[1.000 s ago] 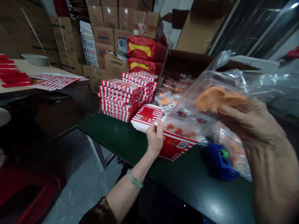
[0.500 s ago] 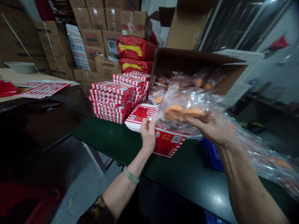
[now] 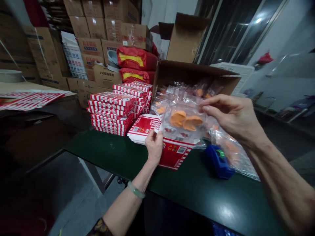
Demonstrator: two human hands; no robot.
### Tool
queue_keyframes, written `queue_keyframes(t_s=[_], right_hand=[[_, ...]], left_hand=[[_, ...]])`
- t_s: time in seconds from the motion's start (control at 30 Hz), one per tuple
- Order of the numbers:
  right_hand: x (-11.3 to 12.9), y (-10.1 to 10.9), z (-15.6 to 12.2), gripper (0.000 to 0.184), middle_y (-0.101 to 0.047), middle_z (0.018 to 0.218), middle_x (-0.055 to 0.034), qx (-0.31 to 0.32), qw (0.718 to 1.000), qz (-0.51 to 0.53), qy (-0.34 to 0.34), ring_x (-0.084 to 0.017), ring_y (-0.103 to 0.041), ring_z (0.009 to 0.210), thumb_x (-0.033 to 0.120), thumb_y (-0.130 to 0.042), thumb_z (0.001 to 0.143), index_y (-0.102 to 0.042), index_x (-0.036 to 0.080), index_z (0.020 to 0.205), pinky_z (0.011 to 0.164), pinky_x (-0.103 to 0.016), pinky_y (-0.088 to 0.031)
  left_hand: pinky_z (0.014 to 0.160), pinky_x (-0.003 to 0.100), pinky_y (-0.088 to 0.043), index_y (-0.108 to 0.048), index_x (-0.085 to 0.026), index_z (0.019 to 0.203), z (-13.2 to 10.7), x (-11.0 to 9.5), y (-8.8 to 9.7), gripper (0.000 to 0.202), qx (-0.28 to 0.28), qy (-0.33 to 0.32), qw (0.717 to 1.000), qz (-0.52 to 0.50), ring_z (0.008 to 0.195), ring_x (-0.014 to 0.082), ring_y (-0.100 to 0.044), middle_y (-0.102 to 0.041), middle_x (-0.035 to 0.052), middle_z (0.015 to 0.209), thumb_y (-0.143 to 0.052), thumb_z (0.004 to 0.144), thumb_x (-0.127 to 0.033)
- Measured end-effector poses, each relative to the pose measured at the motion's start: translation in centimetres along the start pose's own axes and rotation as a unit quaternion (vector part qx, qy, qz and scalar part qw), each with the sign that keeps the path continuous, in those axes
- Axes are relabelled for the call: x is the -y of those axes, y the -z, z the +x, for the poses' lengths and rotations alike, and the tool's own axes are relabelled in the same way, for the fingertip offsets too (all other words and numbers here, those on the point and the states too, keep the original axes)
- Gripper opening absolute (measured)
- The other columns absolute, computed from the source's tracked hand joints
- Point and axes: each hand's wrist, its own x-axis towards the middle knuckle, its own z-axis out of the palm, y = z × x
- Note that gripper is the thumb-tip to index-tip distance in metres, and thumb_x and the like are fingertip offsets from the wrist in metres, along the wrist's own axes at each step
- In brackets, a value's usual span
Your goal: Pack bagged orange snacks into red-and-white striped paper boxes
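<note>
A clear plastic bag with orange curved pieces inside is held up over the table between my two hands. My left hand, with a pale green bangle on its wrist, is closed at the bag's lower left edge. My right hand pinches the bag's upper right edge between thumb and fingers. Just behind and below the bag is a red carton with striped edges, close to my left fingers; whether they touch it I cannot tell. Flat red-and-white cartons are piled to the left of the bag.
Stacked striped boxes stand at the left of the green table. An open cardboard box of similar bags is behind. A blue tape dispenser sits on the right, beside more plastic bags.
My right hand has shifted from gripping around the orange pieces to pinching the bag's upper right edge. The bag now hangs flatter and clearer. The camera view has shifted, uncovering the blue dispenser.
</note>
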Motion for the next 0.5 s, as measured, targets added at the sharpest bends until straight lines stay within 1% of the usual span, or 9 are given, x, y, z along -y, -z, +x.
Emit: queue_keyframes(t_s=[0.03, 0.07, 0.13, 0.17, 0.2, 0.23, 0.37, 0.43, 0.5], right_hand=[[0.3, -0.2, -0.2, 0.004, -0.067, 0.075, -0.0040, 0.027, 0.997, -0.069, 0.038, -0.017, -0.062, 0.070, 0.020, -0.061, 0.078, -0.065, 0.020, 0.078, 0.067, -0.033, -0.049], [0.5, -0.5, -0.5, 0.009, -0.066, 0.073, -0.0041, 0.065, 0.989, -0.113, 0.070, -0.017, -0.061, 0.068, 0.018, -0.058, 0.079, -0.065, 0.019, 0.074, 0.066, -0.032, -0.048], [0.2, -1.3, -1.5, 0.014, -0.066, 0.072, -0.0035, 0.158, 0.971, -0.142, 0.110, -0.015, -0.061, 0.066, 0.015, -0.052, 0.081, -0.065, 0.019, 0.075, 0.063, -0.028, -0.046], [-0.2, -1.8, -1.9, 0.016, -0.066, 0.073, -0.0034, 0.189, 0.964, -0.147, 0.116, -0.014, -0.061, 0.065, 0.015, -0.050, 0.083, -0.065, 0.018, 0.077, 0.062, -0.027, -0.046], [-0.8, -2.3, -2.3, 0.018, -0.066, 0.073, -0.0036, 0.198, 0.960, -0.159, 0.116, -0.014, -0.061, 0.066, 0.015, -0.048, 0.085, -0.065, 0.018, 0.079, 0.062, -0.026, -0.045], [-1.5, -2.7, -2.6, 0.020, -0.066, 0.075, -0.0043, 0.186, 0.959, -0.181, 0.113, -0.015, -0.062, 0.067, 0.015, -0.046, 0.086, -0.065, 0.018, 0.081, 0.063, -0.026, -0.045], [-4.5, -4.5, -2.3, 0.022, -0.068, 0.090, -0.0087, 0.083, 0.958, -0.262, 0.077, -0.019, -0.063, 0.079, 0.015, -0.046, 0.085, -0.064, 0.016, 0.097, 0.072, -0.030, -0.047], [-5.7, -5.5, -2.3, 0.027, -0.067, 0.096, -0.0110, 0.067, 0.957, -0.269, 0.085, -0.020, -0.061, 0.082, 0.012, -0.045, 0.083, -0.061, 0.012, 0.105, 0.075, -0.031, -0.047], [-6.1, -6.4, -3.0, 0.028, -0.066, 0.094, -0.0119, 0.062, 0.951, -0.279, 0.117, -0.021, -0.056, 0.085, 0.011, -0.045, 0.084, -0.059, 0.009, 0.107, 0.075, -0.033, -0.046]], left_hand=[[0.055, 0.020, -0.030, -0.036, -0.019, 0.057, 0.1, 0.1, -0.1, 0.027, -0.001, 0.007, 1.000, -0.004, 0.054, 0.0079, -0.031, -0.031, -0.0066, 0.056, -0.053, 0.076, -0.026], [0.055, 0.020, -0.031, -0.036, -0.019, 0.058, 0.3, 0.2, -0.1, 0.026, -0.001, 0.014, 1.000, -0.008, 0.054, 0.0080, -0.032, -0.033, -0.0064, 0.056, -0.052, 0.077, -0.027], [0.055, 0.020, -0.033, -0.038, -0.019, 0.059, 0.6, 0.3, -0.3, 0.025, -0.003, 0.028, 0.999, -0.016, 0.054, 0.0083, -0.035, -0.036, -0.0060, 0.056, -0.050, 0.078, -0.028], [0.055, 0.020, -0.033, -0.039, -0.019, 0.060, 0.6, 0.4, -0.3, 0.024, -0.004, 0.033, 0.999, -0.019, 0.054, 0.0085, -0.037, -0.038, -0.0058, 0.056, -0.049, 0.079, -0.029], [0.055, 0.020, -0.034, -0.040, -0.019, 0.060, 0.6, 0.4, -0.4, 0.023, -0.006, 0.037, 0.999, -0.021, 0.054, 0.0087, -0.038, -0.039, -0.0056, 0.056, -0.049, 0.079, -0.029], [0.055, 0.020, -0.035, -0.042, -0.019, 0.061, 0.5, 0.3, -0.4, 0.022, -0.008, 0.040, 0.999, -0.022, 0.055, 0.0089, -0.039, -0.041, -0.0055, 0.056, -0.049, 0.079, -0.029], [0.061, 0.021, -0.039, -0.048, -0.018, 0.067, -0.6, -0.1, -0.4, 0.019, -0.002, 0.041, 0.999, -0.021, 0.059, 0.0096, -0.044, -0.047, -0.0045, 0.061, -0.050, 0.081, -0.031], [0.063, 0.021, -0.040, -0.050, -0.018, 0.071, -1.0, -0.2, -0.4, 0.019, 0.011, 0.033, 0.999, -0.024, 0.062, 0.0100, -0.045, -0.049, -0.0040, 0.064, -0.049, 0.082, -0.034], [0.062, 0.021, -0.040, -0.050, -0.018, 0.071, -1.0, -0.1, -0.3, 0.020, 0.018, 0.041, 0.999, -0.030, 0.062, 0.0100, -0.045, -0.049, -0.0040, 0.064, -0.050, 0.083, -0.035]])
